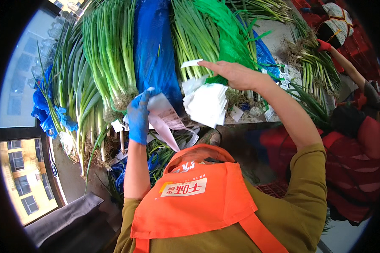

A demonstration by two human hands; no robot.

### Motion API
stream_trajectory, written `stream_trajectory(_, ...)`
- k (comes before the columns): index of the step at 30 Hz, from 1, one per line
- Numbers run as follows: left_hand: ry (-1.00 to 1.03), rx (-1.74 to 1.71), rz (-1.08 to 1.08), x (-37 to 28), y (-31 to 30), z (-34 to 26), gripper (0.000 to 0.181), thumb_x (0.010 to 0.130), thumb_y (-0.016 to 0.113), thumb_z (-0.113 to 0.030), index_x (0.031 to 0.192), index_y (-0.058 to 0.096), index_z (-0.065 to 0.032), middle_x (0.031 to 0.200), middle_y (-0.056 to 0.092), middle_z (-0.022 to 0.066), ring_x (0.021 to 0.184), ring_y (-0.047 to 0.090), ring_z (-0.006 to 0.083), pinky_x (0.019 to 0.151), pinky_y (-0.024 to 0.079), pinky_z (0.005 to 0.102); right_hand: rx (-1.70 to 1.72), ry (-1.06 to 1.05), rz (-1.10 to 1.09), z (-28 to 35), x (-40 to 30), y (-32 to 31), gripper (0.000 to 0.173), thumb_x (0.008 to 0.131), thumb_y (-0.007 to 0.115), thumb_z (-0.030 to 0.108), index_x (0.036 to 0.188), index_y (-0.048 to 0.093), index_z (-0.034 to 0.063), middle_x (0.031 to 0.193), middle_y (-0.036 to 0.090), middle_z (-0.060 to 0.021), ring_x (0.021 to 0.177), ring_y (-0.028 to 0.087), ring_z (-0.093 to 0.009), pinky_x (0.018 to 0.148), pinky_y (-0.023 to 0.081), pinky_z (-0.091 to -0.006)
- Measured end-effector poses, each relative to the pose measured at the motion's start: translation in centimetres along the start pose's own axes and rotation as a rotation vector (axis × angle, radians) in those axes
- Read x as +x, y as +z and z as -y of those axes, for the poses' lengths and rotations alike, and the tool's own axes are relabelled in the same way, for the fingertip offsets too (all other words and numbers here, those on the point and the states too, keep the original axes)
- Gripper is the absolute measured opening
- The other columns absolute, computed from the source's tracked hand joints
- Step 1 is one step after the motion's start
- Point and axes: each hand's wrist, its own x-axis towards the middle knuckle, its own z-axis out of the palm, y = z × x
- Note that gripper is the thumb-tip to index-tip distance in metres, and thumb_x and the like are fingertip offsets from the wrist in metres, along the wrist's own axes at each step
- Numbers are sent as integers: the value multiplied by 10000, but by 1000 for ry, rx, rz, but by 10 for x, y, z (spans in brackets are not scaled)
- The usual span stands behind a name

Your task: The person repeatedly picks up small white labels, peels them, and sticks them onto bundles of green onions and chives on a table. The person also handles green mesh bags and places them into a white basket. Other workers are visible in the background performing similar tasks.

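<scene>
My left hand (139,114), in a blue glove, grips a long strip of printed paper labels (166,115) that curls down in front of the apron. My bare right hand (232,74) reaches across a green mesh net (234,44) around scallions. At its fingertips is one small white label (191,63); whether it is pinched or stuck there is hard to see. Just below lies a pile of white labels (205,102) at the table's near edge. Between the hands runs a long bundle in blue plastic (155,47), beside large scallions (110,57) with their roots towards me.
More scallions (79,88) hang over the left edge near a window. At right, a person's red-gloved hand (323,46) touches a scallion bunch (316,63). Another person in red (351,158) is close on my right. Red crates (357,47) stand beyond. Leaf scraps lie below the table.
</scene>
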Motion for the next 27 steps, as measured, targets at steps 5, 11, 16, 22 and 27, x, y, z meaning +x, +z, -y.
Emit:
stream_trajectory(5,-201,73,518,65,71,-5,320,925,566,-304,1014,662,-12,957,676,82,800,637,163,739,524,299,-33,-41,-196,-2,-13,-2,753,781,468,-117,1449,191,91,911,569,-217,851,588,-366,753,486,-420)
stream_trajectory(11,-808,-635,771,69,138,-14,340,889,618,-242,1143,597,-16,1012,670,157,828,673,247,725,566,356,-58,-16,-177,-10,-13,-12,703,833,455,7,1472,181,109,801,595,-182,786,591,-333,698,499,-433)
stream_trajectory(16,-741,-182,742,69,189,-52,322,752,694,-95,1053,625,-3,832,675,89,652,666,196,607,566,309,-119,-2,-588,-56,-35,-8,765,787,576,61,1454,201,38,1104,530,-213,1045,500,-362,907,402,-445)
stream_trajectory(22,-693,-74,593,75,204,-112,313,734,705,-105,1021,636,-1,817,668,82,626,645,170,585,547,284,-21,616,-823,-127,-71,12,1229,601,849,169,1473,-11,60,1496,168,-203,1389,153,-406,1085,151,-584)
stream_trajectory(27,-635,-13,602,91,212,-136,313,716,713,-107,1001,641,0,830,671,93,642,644,171,601,543,288,44,734,-818,-239,-54,31,1209,626,811,121,1471,-52,58,1448,265,-237,1310,292,-418,1047,221,-551)
